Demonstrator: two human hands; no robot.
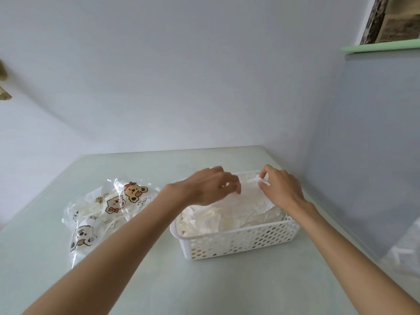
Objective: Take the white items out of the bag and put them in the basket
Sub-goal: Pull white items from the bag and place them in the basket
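A pale green bench (141,280) carries a clear bear-printed bag (100,214) left of a white perforated basket (238,244) heaped with crumpled white items (218,220), over which the left hand (211,187) and right hand (280,186) each pinch the topmost white sheet (248,196).

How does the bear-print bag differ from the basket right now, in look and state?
The clear plastic bag with cartoon bears lies flat and crumpled on the table's left; the white perforated plastic basket stands rigid and upright to its right. Both hands, left and right, work over the basket; neither touches the bag. Both contain white items.
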